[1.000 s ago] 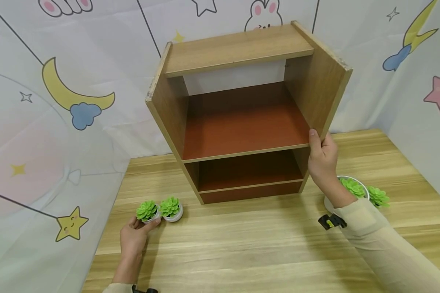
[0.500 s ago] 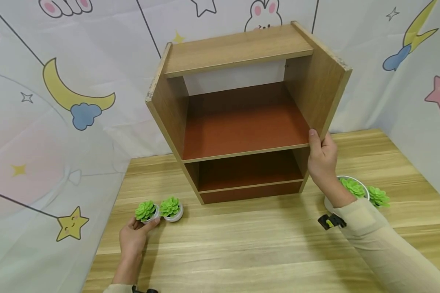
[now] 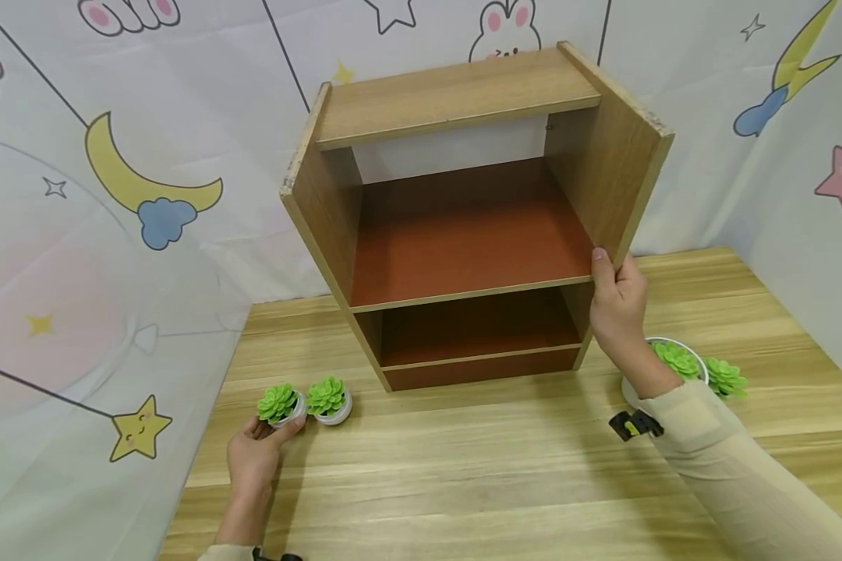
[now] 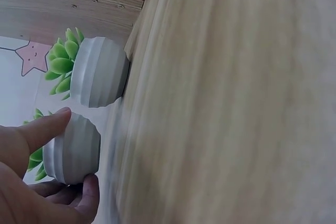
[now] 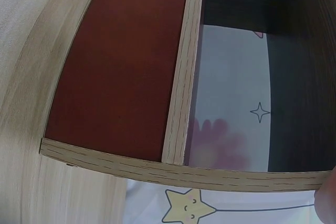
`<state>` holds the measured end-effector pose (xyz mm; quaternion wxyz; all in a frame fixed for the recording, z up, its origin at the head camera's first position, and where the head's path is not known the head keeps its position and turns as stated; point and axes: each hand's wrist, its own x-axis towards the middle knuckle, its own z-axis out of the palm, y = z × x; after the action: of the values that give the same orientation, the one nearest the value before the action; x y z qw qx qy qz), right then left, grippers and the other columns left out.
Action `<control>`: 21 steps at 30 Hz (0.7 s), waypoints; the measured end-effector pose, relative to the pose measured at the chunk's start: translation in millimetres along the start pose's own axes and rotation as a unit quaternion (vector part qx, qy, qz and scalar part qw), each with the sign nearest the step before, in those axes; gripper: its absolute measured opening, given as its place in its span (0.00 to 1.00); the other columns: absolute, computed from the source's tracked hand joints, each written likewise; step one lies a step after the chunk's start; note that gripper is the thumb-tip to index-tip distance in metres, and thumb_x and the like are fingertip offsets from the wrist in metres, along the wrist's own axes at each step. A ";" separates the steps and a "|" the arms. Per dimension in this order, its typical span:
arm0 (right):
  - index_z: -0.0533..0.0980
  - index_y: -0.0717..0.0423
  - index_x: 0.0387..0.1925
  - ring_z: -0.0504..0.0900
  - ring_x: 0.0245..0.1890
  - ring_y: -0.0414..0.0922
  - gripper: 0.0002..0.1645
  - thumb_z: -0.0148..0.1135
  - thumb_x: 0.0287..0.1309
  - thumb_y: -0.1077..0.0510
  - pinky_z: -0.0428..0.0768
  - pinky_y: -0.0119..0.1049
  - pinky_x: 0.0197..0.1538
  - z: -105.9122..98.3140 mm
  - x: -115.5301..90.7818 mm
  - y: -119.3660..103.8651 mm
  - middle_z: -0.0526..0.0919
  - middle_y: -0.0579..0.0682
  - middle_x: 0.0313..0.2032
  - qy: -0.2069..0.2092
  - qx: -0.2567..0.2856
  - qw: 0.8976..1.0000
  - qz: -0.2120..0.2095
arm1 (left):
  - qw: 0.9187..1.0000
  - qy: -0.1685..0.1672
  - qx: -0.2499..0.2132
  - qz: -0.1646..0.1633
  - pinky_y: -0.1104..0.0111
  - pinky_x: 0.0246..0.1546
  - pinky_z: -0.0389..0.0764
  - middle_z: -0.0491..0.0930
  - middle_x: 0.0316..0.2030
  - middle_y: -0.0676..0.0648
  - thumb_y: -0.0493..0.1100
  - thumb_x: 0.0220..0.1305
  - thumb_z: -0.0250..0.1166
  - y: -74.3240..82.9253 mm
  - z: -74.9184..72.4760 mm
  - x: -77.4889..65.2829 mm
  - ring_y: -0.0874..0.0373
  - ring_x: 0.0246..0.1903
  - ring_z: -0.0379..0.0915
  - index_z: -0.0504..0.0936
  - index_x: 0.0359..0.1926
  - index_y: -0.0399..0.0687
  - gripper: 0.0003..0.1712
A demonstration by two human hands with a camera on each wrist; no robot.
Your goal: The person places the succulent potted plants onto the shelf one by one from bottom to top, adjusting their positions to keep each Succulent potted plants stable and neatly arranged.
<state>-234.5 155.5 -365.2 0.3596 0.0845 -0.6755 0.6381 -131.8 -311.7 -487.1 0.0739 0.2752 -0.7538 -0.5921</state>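
Note:
My left hand (image 3: 252, 460) holds a small potted succulent (image 3: 277, 403), green-leaved in a white ribbed pot (image 4: 79, 150), between thumb and fingers. A matching potted succulent (image 3: 326, 396) stands close on its right. My right hand (image 3: 617, 308) grips the right side panel of a wooden shelf unit (image 3: 477, 292), thumb at the front where the middle shelf meets the panel. The unit has reddish-brown shelves and stands on the table. In the right wrist view, only part of the thumb (image 5: 326, 200) shows beside the panel edge.
Behind my right forearm are a white round container (image 3: 627, 392) with a green succulent (image 3: 676, 358) and another succulent (image 3: 726, 377) beside it, partly hidden. A wood-grain table (image 3: 463, 467) lies below. Printed cloth walls (image 3: 203, 125) enclose the back and sides.
My left hand and the succulent in it have shifted very slightly left, widening the space to the other pot. My right hand stays on the shelf unit.

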 end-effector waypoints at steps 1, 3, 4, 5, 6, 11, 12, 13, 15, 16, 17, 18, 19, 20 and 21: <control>0.73 0.82 0.45 0.75 0.39 0.35 0.18 0.49 0.71 0.65 0.70 0.28 0.45 0.6 -0.6 -3.6 0.81 0.40 0.37 0.001 0.000 1.000 0.000 | 1.000 0.002 -0.002 0.000 0.55 0.64 0.62 0.64 0.65 0.29 0.42 0.51 0.78 0.2 0.0 -0.3 0.41 0.65 0.60 0.60 0.71 0.30 0.52; 0.73 0.83 0.45 0.75 0.40 0.35 0.18 0.49 0.70 0.65 0.70 0.28 0.45 1.5 -1.4 -8.7 0.81 0.40 0.37 0.001 0.000 1.000 0.000 | 1.000 0.005 -0.003 0.000 0.55 0.64 0.62 0.64 0.65 0.29 0.41 0.52 0.78 0.9 0.1 -0.8 0.41 0.65 0.60 0.60 0.70 0.29 0.51; 0.73 0.83 0.45 0.75 0.40 0.35 0.18 0.49 0.70 0.65 0.70 0.28 0.45 1.5 -1.5 -9.0 0.81 0.40 0.37 0.001 0.000 1.000 0.000 | 1.000 0.007 -0.003 0.000 0.55 0.64 0.62 0.64 0.65 0.29 0.41 0.52 0.78 1.1 0.1 -0.9 0.41 0.65 0.60 0.61 0.70 0.29 0.51; 0.73 0.83 0.45 0.75 0.40 0.35 0.18 0.49 0.70 0.65 0.70 0.28 0.45 1.4 -1.7 -9.9 0.81 0.40 0.37 0.001 0.000 1.000 0.001 | 1.000 0.007 -0.003 0.001 0.55 0.64 0.62 0.64 0.65 0.29 0.41 0.52 0.78 1.4 0.1 -1.1 0.41 0.65 0.60 0.60 0.70 0.30 0.50; 0.73 0.82 0.45 0.75 0.40 0.35 0.18 0.49 0.71 0.65 0.70 0.28 0.45 1.1 -1.8 -9.5 0.82 0.40 0.37 0.001 0.001 1.000 0.002 | 1.000 0.007 -0.003 0.001 0.55 0.64 0.62 0.63 0.65 0.29 0.41 0.52 0.78 1.7 0.2 -1.3 0.41 0.65 0.60 0.60 0.71 0.30 0.50; 0.73 0.82 0.45 0.75 0.39 0.34 0.18 0.49 0.71 0.65 0.71 0.28 0.45 -0.2 -1.1 -12.6 0.80 0.37 0.36 -0.002 0.003 1.000 -0.002 | 1.000 0.008 -0.003 0.007 0.56 0.64 0.62 0.63 0.66 0.29 0.42 0.52 0.78 3.7 0.5 -2.5 0.41 0.65 0.60 0.61 0.71 0.31 0.51; 0.73 0.82 0.45 0.75 0.39 0.34 0.18 0.49 0.71 0.65 0.71 0.28 0.45 -0.4 -1.2 -12.5 0.80 0.37 0.36 -0.001 0.002 1.000 -0.002 | 1.000 0.008 -0.004 0.009 0.56 0.64 0.62 0.63 0.66 0.29 0.42 0.52 0.78 3.9 0.3 -2.9 0.41 0.65 0.60 0.61 0.71 0.31 0.50; 0.73 0.82 0.45 0.74 0.39 0.34 0.18 0.49 0.71 0.65 0.71 0.28 0.45 -0.3 -1.6 -13.2 0.80 0.37 0.36 0.000 0.000 1.000 -0.001 | 1.000 0.008 -0.004 0.010 0.56 0.64 0.62 0.63 0.66 0.30 0.42 0.52 0.78 3.9 0.0 -3.3 0.42 0.65 0.60 0.62 0.70 0.31 0.50; 0.73 0.83 0.45 0.74 0.39 0.34 0.18 0.49 0.71 0.65 0.70 0.28 0.44 0.0 -2.3 -13.7 0.80 0.36 0.35 0.000 0.002 1.000 0.001 | 1.000 0.009 -0.003 0.012 0.56 0.64 0.63 0.64 0.66 0.30 0.42 0.52 0.78 3.9 -0.9 -4.4 0.42 0.65 0.60 0.62 0.70 0.31 0.50; 0.73 0.83 0.45 0.74 0.39 0.34 0.18 0.49 0.71 0.65 0.70 0.28 0.44 0.2 -2.5 -13.6 0.80 0.37 0.35 0.000 0.003 1.000 0.002 | 1.000 0.010 -0.004 0.014 0.56 0.64 0.63 0.64 0.66 0.30 0.42 0.51 0.78 3.8 -1.4 -4.8 0.42 0.65 0.60 0.63 0.70 0.31 0.49; 0.73 0.83 0.44 0.74 0.38 0.34 0.18 0.49 0.71 0.65 0.70 0.28 0.44 0.4 -2.8 -13.7 0.80 0.37 0.35 -0.001 0.003 1.000 0.003 | 1.000 0.011 -0.004 0.015 0.56 0.64 0.63 0.64 0.66 0.30 0.42 0.51 0.78 3.7 -1.8 -5.3 0.43 0.65 0.60 0.63 0.70 0.31 0.49; 0.73 0.83 0.44 0.73 0.38 0.34 0.18 0.49 0.71 0.65 0.70 0.28 0.44 0.6 -3.1 -13.6 0.79 0.37 0.34 -0.002 0.004 1.000 0.003 | 1.000 0.012 -0.004 0.017 0.56 0.64 0.63 0.64 0.66 0.30 0.42 0.51 0.78 3.6 -2.1 -5.8 0.43 0.65 0.60 0.63 0.70 0.31 0.49; 0.73 0.83 0.44 0.73 0.38 0.34 0.18 0.49 0.70 0.66 0.70 0.29 0.44 0.9 -3.0 -13.7 0.79 0.38 0.34 -0.004 0.005 1.000 0.002 | 1.000 0.013 -0.004 0.018 0.56 0.64 0.63 0.64 0.66 0.30 0.42 0.51 0.79 3.6 -2.2 -6.3 0.43 0.65 0.61 0.64 0.69 0.31 0.49; 0.73 0.84 0.44 0.73 0.38 0.35 0.17 0.49 0.70 0.66 0.70 0.29 0.44 1.1 -2.8 -13.7 0.79 0.38 0.34 -0.005 0.007 1.000 0.001 | 1.000 0.014 -0.006 0.020 0.56 0.63 0.63 0.65 0.65 0.31 0.42 0.51 0.79 3.8 -1.9 -6.7 0.43 0.65 0.61 0.64 0.69 0.31 0.49; 0.73 0.84 0.44 0.72 0.38 0.34 0.17 0.49 0.70 0.66 0.70 0.29 0.43 1.1 -2.5 -13.8 0.79 0.38 0.34 -0.006 0.006 1.000 -0.001 | 1.000 0.014 -0.008 0.021 0.56 0.63 0.63 0.65 0.65 0.31 0.43 0.50 0.79 4.0 -1.5 -7.2 0.44 0.65 0.61 0.64 0.69 0.32 0.50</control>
<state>-225.1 151.2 -355.6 0.3557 0.0906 -0.6737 0.6414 -126.5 -308.7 -481.4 0.0993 0.2670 -0.7535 -0.5925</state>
